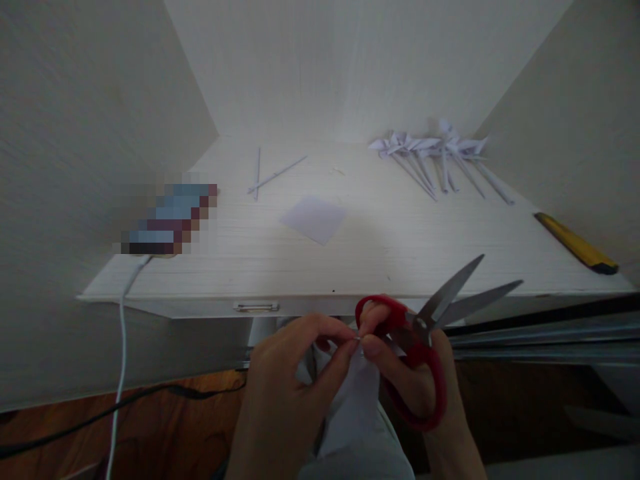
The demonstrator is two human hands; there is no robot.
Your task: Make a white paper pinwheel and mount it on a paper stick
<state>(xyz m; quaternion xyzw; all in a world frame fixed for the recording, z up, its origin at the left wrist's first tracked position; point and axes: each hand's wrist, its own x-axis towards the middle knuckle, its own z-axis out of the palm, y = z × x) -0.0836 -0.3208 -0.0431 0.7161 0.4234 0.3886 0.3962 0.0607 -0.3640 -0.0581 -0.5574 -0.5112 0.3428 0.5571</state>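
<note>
My left hand [300, 373] is closed in a pinch, thumb against fingertips, at the top edge of a sheet of white paper [359, 400] that hangs in front of my lap. Its fingertips meet those of my right hand [400, 360], which pinches the same edge. Red-handled scissors [425, 327] hang on my right hand, fingers through the loops. Their blades are spread and point up to the right. Just what lies between the fingertips is too small to make out. Beyond the hands, a square piece of paper [315, 219] lies flat on the white desk [230, 267].
Paper pinwheels on rolled sticks [430, 150] lie at the back right. Two thin paper sticks [275, 177] cross at the back left. A yellow utility knife [575, 243] rests at the right edge. A blurred phone [170, 220] with a white cable [123, 333] lies left.
</note>
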